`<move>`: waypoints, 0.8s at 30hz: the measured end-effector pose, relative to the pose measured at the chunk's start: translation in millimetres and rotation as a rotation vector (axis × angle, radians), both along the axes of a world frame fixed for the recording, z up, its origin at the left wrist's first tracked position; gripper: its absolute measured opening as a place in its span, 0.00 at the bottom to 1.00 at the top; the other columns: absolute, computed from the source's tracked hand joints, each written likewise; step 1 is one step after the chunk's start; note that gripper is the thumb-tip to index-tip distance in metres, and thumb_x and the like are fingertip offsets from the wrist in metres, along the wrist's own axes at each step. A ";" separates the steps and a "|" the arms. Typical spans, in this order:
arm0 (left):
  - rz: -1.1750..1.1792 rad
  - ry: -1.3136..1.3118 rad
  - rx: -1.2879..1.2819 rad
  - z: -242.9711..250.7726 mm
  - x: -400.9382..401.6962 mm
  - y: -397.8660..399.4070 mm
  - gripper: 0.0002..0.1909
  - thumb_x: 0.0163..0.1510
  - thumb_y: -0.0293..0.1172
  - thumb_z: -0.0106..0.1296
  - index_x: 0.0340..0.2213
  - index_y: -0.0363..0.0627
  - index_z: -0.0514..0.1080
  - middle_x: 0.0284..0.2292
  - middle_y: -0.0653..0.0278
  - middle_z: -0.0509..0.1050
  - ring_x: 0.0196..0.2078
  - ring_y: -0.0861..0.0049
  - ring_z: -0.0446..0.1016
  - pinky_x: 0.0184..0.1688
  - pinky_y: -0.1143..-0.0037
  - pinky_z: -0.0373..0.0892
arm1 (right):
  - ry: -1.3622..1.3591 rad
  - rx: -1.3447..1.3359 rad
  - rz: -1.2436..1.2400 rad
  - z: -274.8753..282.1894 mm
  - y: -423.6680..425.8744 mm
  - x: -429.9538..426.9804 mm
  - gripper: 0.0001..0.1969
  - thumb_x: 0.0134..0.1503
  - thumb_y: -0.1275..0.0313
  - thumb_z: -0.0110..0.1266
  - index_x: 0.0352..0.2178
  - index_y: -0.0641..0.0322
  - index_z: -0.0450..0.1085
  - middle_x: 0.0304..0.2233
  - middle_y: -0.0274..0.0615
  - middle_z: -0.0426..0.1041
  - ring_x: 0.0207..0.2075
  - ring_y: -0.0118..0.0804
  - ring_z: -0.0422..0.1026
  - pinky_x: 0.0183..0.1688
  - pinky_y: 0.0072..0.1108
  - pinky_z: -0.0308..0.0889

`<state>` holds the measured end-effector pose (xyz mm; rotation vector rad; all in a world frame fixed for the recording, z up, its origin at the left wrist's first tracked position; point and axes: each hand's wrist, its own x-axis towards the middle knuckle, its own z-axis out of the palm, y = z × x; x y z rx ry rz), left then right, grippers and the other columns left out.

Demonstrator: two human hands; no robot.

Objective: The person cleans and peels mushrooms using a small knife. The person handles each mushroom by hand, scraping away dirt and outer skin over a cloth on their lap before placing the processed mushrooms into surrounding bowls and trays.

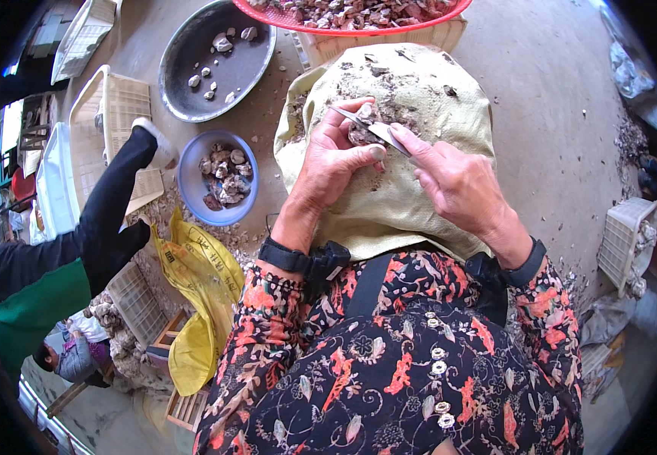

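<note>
My left hand grips a small dark, rough lump with a pale top between thumb and fingers. A knife is in my right hand, its metal blade lying across the lump and its tip reaching past my left forefinger. Both hands are above a pale yellow-green woven sack spread over my lap, strewn with dark scraps and crumbs. What the lump is, I cannot tell for certain. My right fingers hide the knife's handle.
Ahead stands a red plastic basket of broken pieces. Left are a black basin with pale lumps, a blue bowl of lumps, a yellow sack and plastic crates. A person in dark trousers walks there; another person sits beyond.
</note>
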<state>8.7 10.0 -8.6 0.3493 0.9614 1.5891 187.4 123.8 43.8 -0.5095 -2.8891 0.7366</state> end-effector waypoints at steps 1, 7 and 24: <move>0.003 0.010 0.002 -0.1 -0.1 -0.2 0.35 0.45 0.17 0.58 0.55 0.42 0.58 0.35 0.61 0.73 0.32 0.75 0.74 0.34 0.75 0.73 | 0.000 -0.001 0.001 0.6 -1.9 -3.2 0.33 0.50 0.70 0.53 0.59 0.44 0.56 0.22 0.43 0.69 0.19 0.42 0.71 0.21 0.30 0.68; -0.004 -0.022 0.017 1.4 -1.2 2.2 0.34 0.45 0.18 0.59 0.54 0.43 0.59 0.37 0.63 0.72 0.33 0.77 0.73 0.33 0.76 0.74 | -0.038 0.028 -0.070 9.6 -9.9 -15.9 0.31 0.51 0.71 0.52 0.58 0.46 0.57 0.24 0.46 0.71 0.21 0.44 0.73 0.22 0.31 0.70; -0.015 -0.089 0.051 -4.3 -4.9 -5.9 0.34 0.45 0.19 0.57 0.54 0.40 0.57 0.38 0.57 0.72 0.34 0.73 0.73 0.37 0.74 0.71 | 0.145 -0.210 0.012 -4.3 10.2 14.1 0.31 0.50 0.78 0.50 0.58 0.52 0.57 0.43 0.50 0.72 0.36 0.49 0.74 0.40 0.31 0.70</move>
